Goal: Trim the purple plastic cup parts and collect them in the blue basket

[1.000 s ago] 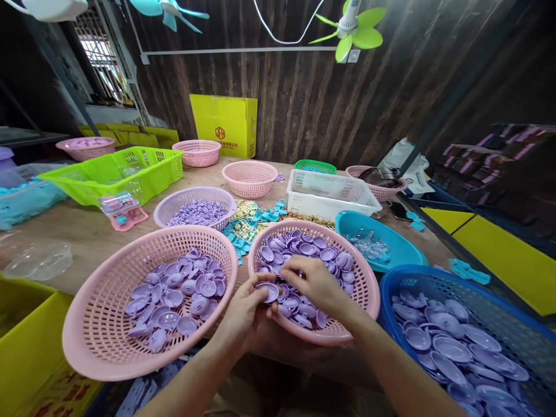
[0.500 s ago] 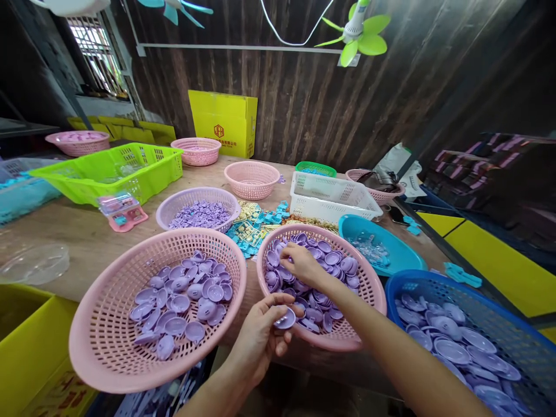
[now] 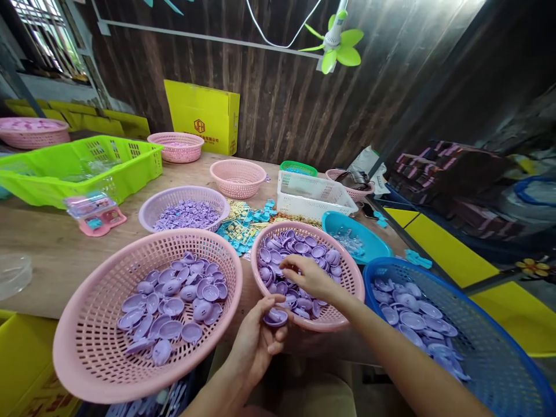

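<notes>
My left hand (image 3: 256, 333) grips a purple oval plastic shell (image 3: 275, 317) between thumb and fingers, its hollow side facing up, in front of the right pink basket. Something small seems to sit in the hollow, too small to name. My right hand (image 3: 310, 278) hovers over the purple shells (image 3: 275, 255) in the right pink basket (image 3: 354, 284). Its fingers are loosely bent and apart, with nothing visible in them. To the left, a larger pink basket (image 3: 82, 324) contains more of these purple shells (image 3: 171, 330).
A blue basket (image 3: 499, 347) of purple shells stands at the right, beside a turquoise basin (image 3: 377, 246) of clear parts. Behind are a lilac basket (image 3: 147, 211) of small purple pieces, a white crate (image 3: 313, 202), a lime crate (image 3: 125, 179) and a pink toy set (image 3: 98, 220).
The view has swung right, so the baskets appear farther left. My right hand has drawn slightly back toward me over the basket, its fingers loosening. My left hand still grips the shell.
</notes>
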The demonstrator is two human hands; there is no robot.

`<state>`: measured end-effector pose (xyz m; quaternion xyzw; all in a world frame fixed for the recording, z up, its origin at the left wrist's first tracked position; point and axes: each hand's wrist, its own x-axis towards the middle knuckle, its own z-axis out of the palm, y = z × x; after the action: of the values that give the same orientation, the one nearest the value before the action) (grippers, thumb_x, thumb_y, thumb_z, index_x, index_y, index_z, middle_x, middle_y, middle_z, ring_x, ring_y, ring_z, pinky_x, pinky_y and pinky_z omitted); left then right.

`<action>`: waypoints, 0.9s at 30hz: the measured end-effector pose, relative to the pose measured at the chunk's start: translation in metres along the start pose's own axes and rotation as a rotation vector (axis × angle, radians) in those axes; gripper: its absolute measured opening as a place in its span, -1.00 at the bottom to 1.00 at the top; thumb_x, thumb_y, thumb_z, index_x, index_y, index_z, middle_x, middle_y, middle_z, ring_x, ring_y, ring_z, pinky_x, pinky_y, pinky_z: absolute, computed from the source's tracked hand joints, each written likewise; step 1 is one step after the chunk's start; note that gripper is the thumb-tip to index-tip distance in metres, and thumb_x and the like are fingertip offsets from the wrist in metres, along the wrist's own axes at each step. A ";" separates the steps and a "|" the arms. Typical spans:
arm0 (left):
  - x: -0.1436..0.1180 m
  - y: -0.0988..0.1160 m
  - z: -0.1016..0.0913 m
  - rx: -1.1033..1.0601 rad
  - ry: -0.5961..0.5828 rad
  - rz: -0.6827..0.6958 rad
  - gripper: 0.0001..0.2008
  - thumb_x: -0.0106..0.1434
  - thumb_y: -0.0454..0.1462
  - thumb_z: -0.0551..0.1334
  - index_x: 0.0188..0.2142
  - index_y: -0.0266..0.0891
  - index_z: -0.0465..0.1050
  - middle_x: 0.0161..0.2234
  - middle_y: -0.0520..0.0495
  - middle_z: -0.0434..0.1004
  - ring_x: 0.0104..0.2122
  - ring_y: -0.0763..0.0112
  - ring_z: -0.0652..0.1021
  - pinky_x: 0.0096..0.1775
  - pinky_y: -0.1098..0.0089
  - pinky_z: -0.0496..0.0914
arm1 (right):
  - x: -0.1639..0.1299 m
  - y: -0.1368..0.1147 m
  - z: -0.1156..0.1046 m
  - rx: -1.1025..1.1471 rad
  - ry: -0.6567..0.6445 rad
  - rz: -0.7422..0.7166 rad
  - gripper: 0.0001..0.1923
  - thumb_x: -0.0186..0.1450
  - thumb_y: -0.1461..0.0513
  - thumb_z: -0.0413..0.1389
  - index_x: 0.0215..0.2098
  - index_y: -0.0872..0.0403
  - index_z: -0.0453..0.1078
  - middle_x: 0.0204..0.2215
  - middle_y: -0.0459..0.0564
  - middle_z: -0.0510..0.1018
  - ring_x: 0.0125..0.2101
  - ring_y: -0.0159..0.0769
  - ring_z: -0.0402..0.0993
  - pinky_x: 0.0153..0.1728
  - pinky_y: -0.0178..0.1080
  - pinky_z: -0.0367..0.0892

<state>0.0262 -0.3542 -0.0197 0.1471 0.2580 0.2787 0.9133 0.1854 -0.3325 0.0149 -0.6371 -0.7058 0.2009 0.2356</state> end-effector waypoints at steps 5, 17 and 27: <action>-0.003 -0.004 -0.008 0.069 -0.001 -0.041 -0.72 -0.04 -0.39 0.11 -0.25 -0.31 0.25 -0.50 -0.01 0.39 -0.71 0.64 0.28 -0.77 0.67 0.01 | 0.035 0.029 0.036 -0.261 0.008 0.174 -0.80 0.17 0.30 0.00 -0.23 0.13 0.36 -0.41 -0.02 0.50 -0.41 -0.36 0.37 -0.39 -0.36 0.17; -0.004 -0.006 0.000 0.088 0.027 -0.043 -0.69 0.04 -0.47 0.10 -0.17 -0.39 0.28 -0.41 -0.15 0.48 -0.51 0.42 0.51 -0.54 0.52 0.40 | 0.003 0.027 0.011 -0.342 0.136 0.265 -0.80 0.13 0.38 -0.09 -0.39 0.13 0.37 -0.47 0.01 0.49 -0.43 -0.32 0.37 -0.40 -0.34 0.13; -0.003 -0.023 0.033 -0.120 0.027 -0.006 -0.81 0.19 -0.38 0.07 -0.20 -0.34 0.35 -0.24 -0.14 0.47 -0.31 0.38 0.51 -0.23 0.35 0.42 | -0.082 -0.015 0.012 0.238 0.249 0.071 -0.88 0.18 0.27 -0.06 -0.46 0.08 0.28 -0.44 -0.08 0.39 -0.39 -0.37 0.30 -0.37 -0.34 0.21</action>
<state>0.0528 -0.3784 -0.0009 0.0873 0.2535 0.2929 0.9178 0.1728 -0.4150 0.0079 -0.6493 -0.6195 0.2106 0.3877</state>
